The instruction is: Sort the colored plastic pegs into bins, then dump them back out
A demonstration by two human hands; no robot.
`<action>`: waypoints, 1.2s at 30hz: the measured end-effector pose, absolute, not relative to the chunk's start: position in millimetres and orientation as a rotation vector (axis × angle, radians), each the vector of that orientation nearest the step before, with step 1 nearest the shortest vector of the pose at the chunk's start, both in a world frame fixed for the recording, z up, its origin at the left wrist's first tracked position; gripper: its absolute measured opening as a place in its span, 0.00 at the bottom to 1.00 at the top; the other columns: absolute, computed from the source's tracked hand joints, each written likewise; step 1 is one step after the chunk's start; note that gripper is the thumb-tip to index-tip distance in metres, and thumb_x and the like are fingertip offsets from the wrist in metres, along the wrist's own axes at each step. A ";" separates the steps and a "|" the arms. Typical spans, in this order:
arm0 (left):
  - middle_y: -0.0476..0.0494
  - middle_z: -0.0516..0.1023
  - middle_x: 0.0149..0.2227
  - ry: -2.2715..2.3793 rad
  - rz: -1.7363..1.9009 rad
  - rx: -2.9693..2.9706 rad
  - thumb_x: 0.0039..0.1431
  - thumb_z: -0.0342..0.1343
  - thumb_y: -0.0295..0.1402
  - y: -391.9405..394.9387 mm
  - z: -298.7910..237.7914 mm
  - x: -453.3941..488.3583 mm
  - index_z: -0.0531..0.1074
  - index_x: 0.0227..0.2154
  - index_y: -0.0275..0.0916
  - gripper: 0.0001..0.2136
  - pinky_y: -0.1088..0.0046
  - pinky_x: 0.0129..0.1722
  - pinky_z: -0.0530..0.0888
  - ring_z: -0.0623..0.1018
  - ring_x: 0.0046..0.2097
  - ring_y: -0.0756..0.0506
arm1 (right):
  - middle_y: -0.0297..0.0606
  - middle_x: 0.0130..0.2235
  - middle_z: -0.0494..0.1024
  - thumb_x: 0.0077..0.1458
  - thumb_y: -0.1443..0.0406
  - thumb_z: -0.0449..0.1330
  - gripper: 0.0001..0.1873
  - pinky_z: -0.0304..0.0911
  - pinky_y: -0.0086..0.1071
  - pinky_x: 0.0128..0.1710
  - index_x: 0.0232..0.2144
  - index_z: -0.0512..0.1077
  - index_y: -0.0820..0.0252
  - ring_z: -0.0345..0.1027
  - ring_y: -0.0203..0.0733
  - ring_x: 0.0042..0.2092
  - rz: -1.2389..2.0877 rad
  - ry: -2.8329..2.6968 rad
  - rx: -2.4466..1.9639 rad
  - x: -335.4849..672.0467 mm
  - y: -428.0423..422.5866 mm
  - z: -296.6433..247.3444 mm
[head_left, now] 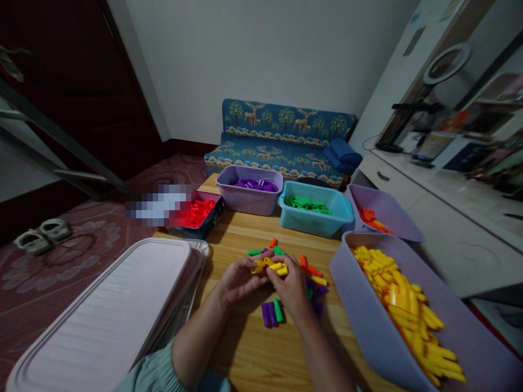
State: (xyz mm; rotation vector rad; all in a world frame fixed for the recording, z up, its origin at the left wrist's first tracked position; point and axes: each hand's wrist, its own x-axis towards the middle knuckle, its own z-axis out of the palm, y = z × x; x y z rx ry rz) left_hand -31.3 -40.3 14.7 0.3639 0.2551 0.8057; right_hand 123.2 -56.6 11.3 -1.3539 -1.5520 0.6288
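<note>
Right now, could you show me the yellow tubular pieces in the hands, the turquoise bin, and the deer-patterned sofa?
Yellow tubular pieces (279, 267): head view, on the side of one piece.
Turquoise bin (311, 223): head view, on its front wall.
Deer-patterned sofa (281, 146): head view, on its seat.

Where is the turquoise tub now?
In the head view, the turquoise tub stands right of centre on the table, right of the lilac tub of purple pieces.

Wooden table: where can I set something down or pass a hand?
The wooden table shows bare wood between the purple-piece bin and the loose pieces, between the pale lid and left hand, and between the forearms, nearer than the purple-and-green trio. It is crowded around the right hand, with loose pieces reaching toward the yellow-piece bin.
</note>
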 end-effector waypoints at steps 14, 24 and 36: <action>0.31 0.72 0.52 0.289 0.838 0.181 0.60 0.51 0.34 -39.0 13.4 -30.9 0.63 0.54 0.28 0.21 0.71 0.57 0.65 0.74 0.53 0.44 | 0.29 0.25 0.71 0.52 0.55 0.61 0.14 0.63 0.27 0.22 0.37 0.70 0.58 0.65 0.35 0.23 1.087 -1.063 -1.204 122.4 -63.4 23.4; 0.31 0.61 0.63 0.138 0.970 0.199 0.61 0.48 0.42 -39.9 17.9 -32.1 0.62 0.58 0.35 0.25 0.58 0.60 0.60 0.66 0.61 0.37 | 0.33 0.31 0.75 0.50 0.56 0.62 0.16 0.68 0.25 0.21 0.37 0.69 0.59 0.69 0.34 0.27 1.439 -0.787 -1.011 115.4 -66.2 24.4; 0.34 0.65 0.60 0.241 1.306 0.327 0.59 0.49 0.45 -38.9 26.3 -33.9 0.63 0.58 0.39 0.26 0.57 0.61 0.57 0.63 0.62 0.37 | 0.40 0.46 0.76 0.50 0.54 0.63 0.20 0.73 0.34 0.36 0.43 0.71 0.57 0.74 0.43 0.43 1.641 -0.564 -0.860 112.4 -64.0 24.8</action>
